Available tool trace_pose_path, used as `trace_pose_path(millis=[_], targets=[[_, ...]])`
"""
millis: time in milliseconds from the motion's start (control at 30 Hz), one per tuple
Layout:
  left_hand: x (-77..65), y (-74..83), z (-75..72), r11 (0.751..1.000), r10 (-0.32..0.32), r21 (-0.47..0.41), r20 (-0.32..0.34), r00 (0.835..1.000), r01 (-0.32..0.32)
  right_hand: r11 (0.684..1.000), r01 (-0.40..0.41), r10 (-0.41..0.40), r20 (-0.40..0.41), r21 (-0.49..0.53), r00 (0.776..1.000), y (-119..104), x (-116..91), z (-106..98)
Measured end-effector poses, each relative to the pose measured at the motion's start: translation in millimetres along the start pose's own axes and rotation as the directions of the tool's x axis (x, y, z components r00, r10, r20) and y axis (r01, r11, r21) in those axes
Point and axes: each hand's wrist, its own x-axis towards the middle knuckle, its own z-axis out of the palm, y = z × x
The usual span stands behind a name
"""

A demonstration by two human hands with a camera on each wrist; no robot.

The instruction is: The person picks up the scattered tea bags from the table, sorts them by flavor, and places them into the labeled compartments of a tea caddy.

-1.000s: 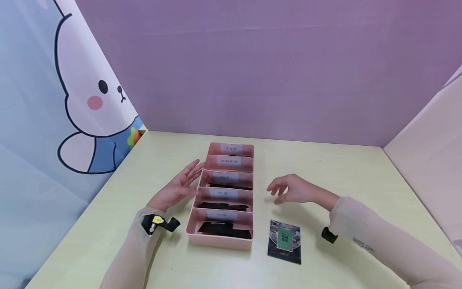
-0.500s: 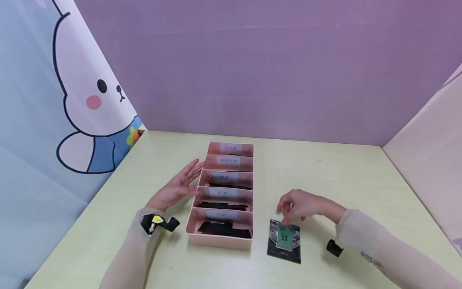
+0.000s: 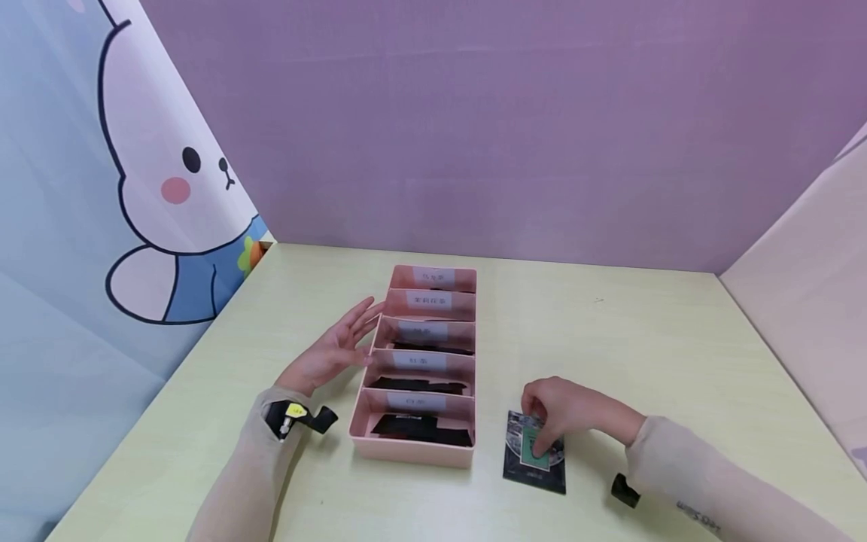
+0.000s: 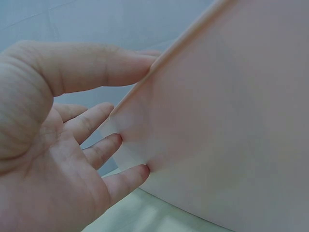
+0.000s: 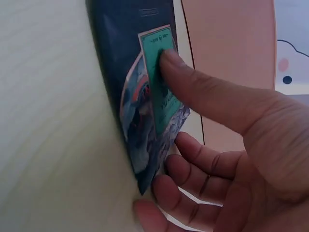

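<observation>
A dark tea sachet (image 3: 533, 477) with a green label lies flat on the table, right of the pink divided box (image 3: 412, 454). My right hand (image 3: 569, 409) is over its far end. In the right wrist view, the thumb presses on the sachet's green label (image 5: 166, 113) while the curled fingers meet its far edge. My left hand (image 3: 325, 357) rests against the box's left side with its fingers extended. In the left wrist view, the thumb touches the rim of the box (image 4: 207, 116) and fingertips touch the outer wall.
Labelled compartments run front to back in the box; dark sachets (image 3: 421, 430) lie in the nearer ones. The pale table (image 3: 609, 331) ends at a purple backdrop (image 3: 501, 135). A printed cloth (image 3: 61, 301) hangs on the left, and a pale one (image 3: 806, 248) on the right.
My right hand has come down toward me from beside the box onto the sachet, thumb now on its label. The left hand and the box have stayed put.
</observation>
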Motion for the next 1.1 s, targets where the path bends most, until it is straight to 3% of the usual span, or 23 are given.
trace_pose_path(millis=[233, 533, 833, 1100], targets=[[0.1, 1.9, 1.6, 1.0, -0.004, -0.003, 0.0, 1.0, 0.004, 0.998, 0.044, -0.044, -0.009, -0.036, 0.999, 2.3, -1.0, 1.9], [0.2, 2.4, 2.2, 1.0, 0.0, -0.007, 0.007, 1.0, 0.0, 0.996, 0.018, -0.019, 0.013, 0.085, 1.0, 7.9, 0.6, 1.7], [-0.2, 2.4, 2.5, 1.0, -0.009, 0.007, -0.013, 1.0, 0.009, 0.979, 0.079, -0.09, 0.049, 0.186, 0.995, 15.3, 3.7, -21.1], [-0.2, 1.9, 1.2, 1.0, -0.005, 0.015, -0.007, 1.0, 0.006, 0.979, 0.035, -0.043, 0.038, 0.2, 0.998, 16.7, 9.7, -45.9]])
